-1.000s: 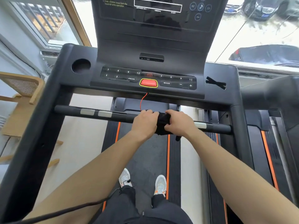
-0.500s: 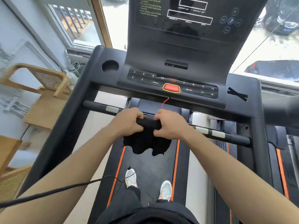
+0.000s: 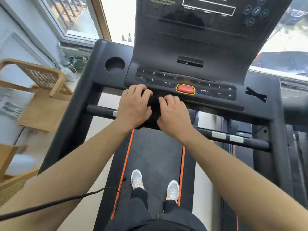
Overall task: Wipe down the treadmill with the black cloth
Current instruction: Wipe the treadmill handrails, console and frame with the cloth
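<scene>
Your left hand and right hand, both clamped on the cloth, have lifted it from the handlebar onto the console edge, so wiping moves there

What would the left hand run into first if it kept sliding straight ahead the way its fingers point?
Probably the button strip around PROG, just beyond the left hand, which presses the black cloth on the console's front edge; depth is uncertain.

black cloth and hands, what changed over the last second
Both hands moved up and forward, carrying the black cloth off the crossbar handle to the front edge of the console, just left of the red button. The left hand and right hand now press it there. Both hands never let go of the cloth; the feet stayed on the belt.
</scene>
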Tool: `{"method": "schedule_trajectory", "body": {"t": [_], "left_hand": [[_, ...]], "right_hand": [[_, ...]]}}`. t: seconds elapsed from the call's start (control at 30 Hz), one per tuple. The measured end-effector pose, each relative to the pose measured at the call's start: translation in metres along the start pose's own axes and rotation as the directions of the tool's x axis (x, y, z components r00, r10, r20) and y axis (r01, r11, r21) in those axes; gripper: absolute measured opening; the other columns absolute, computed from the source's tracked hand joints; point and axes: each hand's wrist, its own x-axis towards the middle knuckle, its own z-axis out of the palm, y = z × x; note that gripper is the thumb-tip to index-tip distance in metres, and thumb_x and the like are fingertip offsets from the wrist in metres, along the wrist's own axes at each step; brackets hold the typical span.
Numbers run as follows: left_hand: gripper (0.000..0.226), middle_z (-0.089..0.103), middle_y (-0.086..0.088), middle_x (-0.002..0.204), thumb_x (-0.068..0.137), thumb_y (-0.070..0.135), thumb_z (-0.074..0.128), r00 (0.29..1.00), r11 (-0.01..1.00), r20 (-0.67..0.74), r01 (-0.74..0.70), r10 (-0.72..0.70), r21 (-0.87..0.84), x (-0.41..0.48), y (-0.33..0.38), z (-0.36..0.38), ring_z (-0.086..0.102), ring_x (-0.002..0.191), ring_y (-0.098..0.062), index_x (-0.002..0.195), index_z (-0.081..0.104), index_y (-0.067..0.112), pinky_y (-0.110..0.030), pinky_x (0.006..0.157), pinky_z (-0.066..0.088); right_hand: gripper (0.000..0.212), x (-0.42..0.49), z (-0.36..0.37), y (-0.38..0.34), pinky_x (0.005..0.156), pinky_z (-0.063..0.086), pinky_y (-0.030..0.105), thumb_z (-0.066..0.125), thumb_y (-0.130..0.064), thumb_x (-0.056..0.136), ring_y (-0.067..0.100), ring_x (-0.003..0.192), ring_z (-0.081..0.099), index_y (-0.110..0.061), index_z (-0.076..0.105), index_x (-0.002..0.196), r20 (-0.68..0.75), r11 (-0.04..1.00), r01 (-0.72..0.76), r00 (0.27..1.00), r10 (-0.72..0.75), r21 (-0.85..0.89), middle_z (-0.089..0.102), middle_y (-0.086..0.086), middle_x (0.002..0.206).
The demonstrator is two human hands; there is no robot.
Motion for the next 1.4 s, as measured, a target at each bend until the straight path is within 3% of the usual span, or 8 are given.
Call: {"method": "schedule_trajectory", "body": {"t": [0.3,0.53,0.6,0.77,0.9,1.1,1.27,1.4], "left_hand": [[0.03,0.067,0.0,0.088,0.075,0.043,0.066,0.856,0.986,0.512,-0.135,0.068,0.094,-0.017,0.004,0.052,0.067,0.082,-0.026,0.096,0.059,0.022,-0.035,0.068,0.047],[0.038,0.071,-0.002,0.087,0.067,0.043,0.078,0.267,0.984,0.954,0.077,0.135,-0.16,0.044,-0.01,0.045,0.067,0.075,-0.018,0.095,0.069,0.02,-0.034,0.069,0.058],[0.036,0.069,0.001,0.083,0.066,0.046,0.074,0.355,0.989,0.926,0.023,0.128,-0.146,0.036,-0.011,0.046,0.066,0.073,-0.018,0.092,0.066,0.023,-0.034,0.062,0.055],[0.017,0.064,-0.003,0.072,0.071,0.027,0.066,0.897,0.956,0.361,-0.291,0.256,0.046,-0.024,-0.021,0.071,0.064,0.064,-0.03,0.083,0.057,0.019,-0.033,0.055,0.031],[0.021,0.067,-0.002,0.079,0.074,0.029,0.066,0.889,0.956,0.378,-0.293,0.259,0.035,-0.027,-0.027,0.07,0.065,0.067,-0.028,0.09,0.058,0.018,-0.035,0.058,0.042],[0.032,0.064,0.004,0.074,0.066,0.045,0.073,0.412,0.988,0.898,-0.039,0.153,-0.15,0.029,-0.036,0.039,0.06,0.063,-0.015,0.088,0.065,0.024,-0.029,0.055,0.048],[0.019,0.061,0.002,0.067,0.072,0.033,0.068,0.864,0.949,0.442,-0.307,0.243,0.078,-0.022,-0.052,0.062,0.058,0.055,-0.026,0.083,0.059,0.021,-0.03,0.052,0.036],[0.018,0.063,-0.001,0.069,0.073,0.029,0.067,0.873,0.95,0.401,-0.312,0.279,0.016,-0.025,-0.064,0.061,0.063,0.059,-0.028,0.083,0.058,0.018,-0.032,0.054,0.039]], "right_hand": [[0.026,0.005,0.059,-0.012,0.061,0.046,0.034,0.076,-0.023,0.068,0.029,0.072,0.066,-0.017,0.057,0.085,0.429,0.992,-0.105,0.895,0.122,-0.064,0.063,0.004,0.078],[0.027,0.056,0.051,0.009,0.068,0.06,0.035,0.08,-0.028,0.064,0.019,0.072,0.067,-0.021,0.068,0.087,0.872,0.966,-0.182,0.483,-0.076,0.184,0.07,0.001,0.081],[0.029,0.055,0.051,0.008,0.068,0.059,0.035,0.078,-0.03,0.066,0.02,0.074,0.067,-0.019,0.068,0.091,0.87,0.966,-0.193,0.489,-0.059,0.174,0.069,0.001,0.084],[0.016,-0.005,0.082,-0.017,0.055,0.044,0.036,0.071,-0.017,0.072,0.03,0.066,0.064,-0.016,0.06,0.082,0.223,0.997,-0.043,0.973,0.056,-0.06,0.065,0.004,0.073],[0.013,0.004,0.074,-0.022,0.056,0.041,0.034,0.067,-0.018,0.078,0.026,0.066,0.061,-0.016,0.059,0.088,0.276,0.997,-0.058,0.959,0.069,-0.048,0.062,0.002,0.075],[0.026,0.07,0.055,-0.017,0.059,0.051,0.029,0.08,-0.033,0.066,0.02,0.071,0.065,-0.022,0.062,0.083,0.876,0.956,-0.211,0.476,-0.08,0.202,0.067,0.001,0.081],[0.021,0.016,0.084,-0.044,0.049,0.04,0.03,0.074,-0.023,0.07,0.027,0.057,0.061,-0.018,0.055,0.077,0.298,0.997,-0.009,0.954,0.032,-0.075,0.062,0.002,0.066],[0.021,0.03,0.077,-0.053,0.052,0.038,0.03,0.072,-0.022,0.072,0.025,0.06,0.06,-0.018,0.052,0.078,0.348,0.998,-0.027,0.937,0.043,-0.051,0.061,0.001,0.069]]}}
